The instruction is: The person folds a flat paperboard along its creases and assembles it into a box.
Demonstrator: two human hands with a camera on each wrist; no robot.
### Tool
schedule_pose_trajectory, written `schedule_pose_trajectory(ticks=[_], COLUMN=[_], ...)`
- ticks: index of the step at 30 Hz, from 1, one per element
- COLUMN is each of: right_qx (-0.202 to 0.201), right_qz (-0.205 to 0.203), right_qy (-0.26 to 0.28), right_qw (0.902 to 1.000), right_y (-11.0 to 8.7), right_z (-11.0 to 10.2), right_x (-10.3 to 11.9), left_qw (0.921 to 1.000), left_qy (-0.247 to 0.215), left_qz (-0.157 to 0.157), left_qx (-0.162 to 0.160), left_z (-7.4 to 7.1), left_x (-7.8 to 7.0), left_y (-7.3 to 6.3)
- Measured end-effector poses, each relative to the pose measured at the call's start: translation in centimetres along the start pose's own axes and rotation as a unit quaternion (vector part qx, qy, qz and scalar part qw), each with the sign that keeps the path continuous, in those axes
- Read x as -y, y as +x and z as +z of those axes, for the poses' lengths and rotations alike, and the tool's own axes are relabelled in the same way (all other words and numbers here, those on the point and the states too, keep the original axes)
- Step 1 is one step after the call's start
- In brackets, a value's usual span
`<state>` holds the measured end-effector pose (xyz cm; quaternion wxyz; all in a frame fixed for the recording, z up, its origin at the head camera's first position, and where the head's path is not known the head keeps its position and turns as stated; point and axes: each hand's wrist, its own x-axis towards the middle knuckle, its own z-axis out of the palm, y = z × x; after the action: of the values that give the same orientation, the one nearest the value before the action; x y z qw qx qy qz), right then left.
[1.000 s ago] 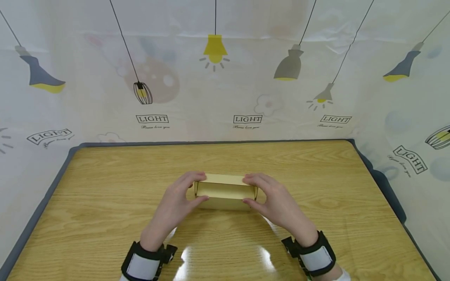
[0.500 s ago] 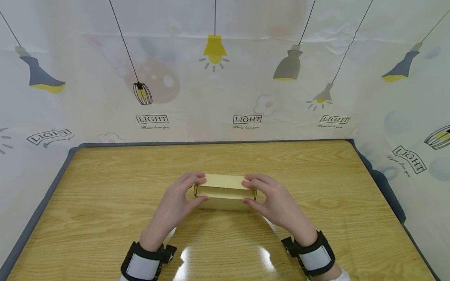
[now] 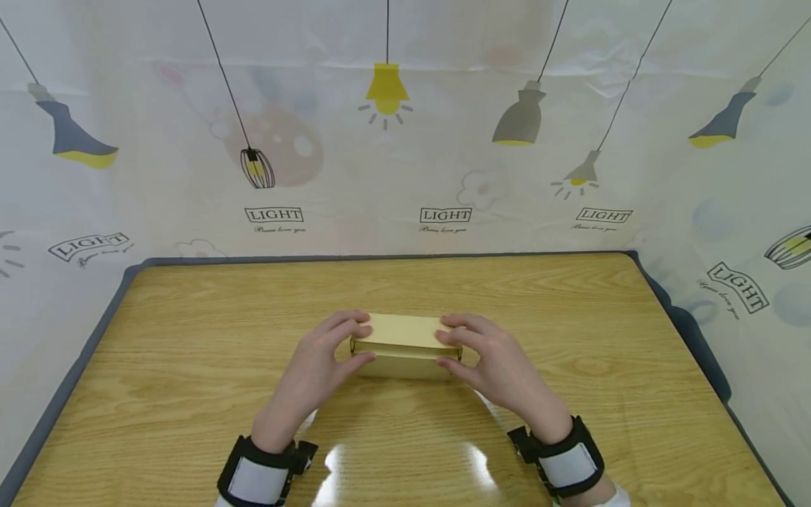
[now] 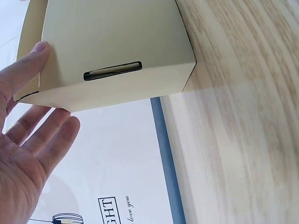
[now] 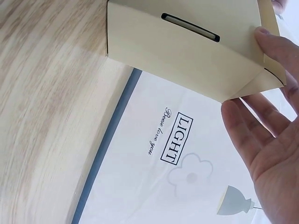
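A pale yellow cardboard box (image 3: 405, 369) stands on the table in the middle of the head view. Its lid (image 3: 405, 329) tilts down toward the front wall, with a narrow gap left along the front edge. At the left end my left hand (image 3: 319, 362) holds the box, thumb at the front rim and fingertips on the lid. My right hand (image 3: 497, 362) grips the right end the same way. Both wrist views show a black-edged slot (image 4: 112, 71) near the box's lower edges, and the right thumb (image 5: 273, 44) lies against the front wall's rim.
The wood-grain table (image 3: 209, 338) has a dark grey border along its back and sides. Behind it hangs a white cloth (image 3: 355, 190) printed with lamps and the word LIGHT. Each wrist wears a black strap (image 3: 262, 473) with a white patch.
The lid has swung down toward the front, so the opening has narrowed to a thin gap. Fingers of both hands have moved slightly forward with it, while the box stays in place.
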<state>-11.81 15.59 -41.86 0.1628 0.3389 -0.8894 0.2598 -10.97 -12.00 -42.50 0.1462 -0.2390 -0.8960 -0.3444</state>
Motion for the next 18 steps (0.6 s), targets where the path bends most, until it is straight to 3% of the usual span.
schedule_pose_trajectory(ticks=[11,18], right_qx=[-0.007,-0.004], right_qz=[-0.021,-0.037], right_qy=[-0.012,-0.03], right_qw=[0.9997,0.9988], right_y=[-0.28,-0.37], right_z=[0.24,0.28], right_x=[-0.35,-0.34], left_qw=[0.9998,0.9999], left_qy=[-0.002,0.011], left_qz=[-0.009,0.01], left_qx=[0.016,0.009], left_z=[0.01,0.05], left_x=[0.4,0.59], left_y=[-0.04,-0.1])
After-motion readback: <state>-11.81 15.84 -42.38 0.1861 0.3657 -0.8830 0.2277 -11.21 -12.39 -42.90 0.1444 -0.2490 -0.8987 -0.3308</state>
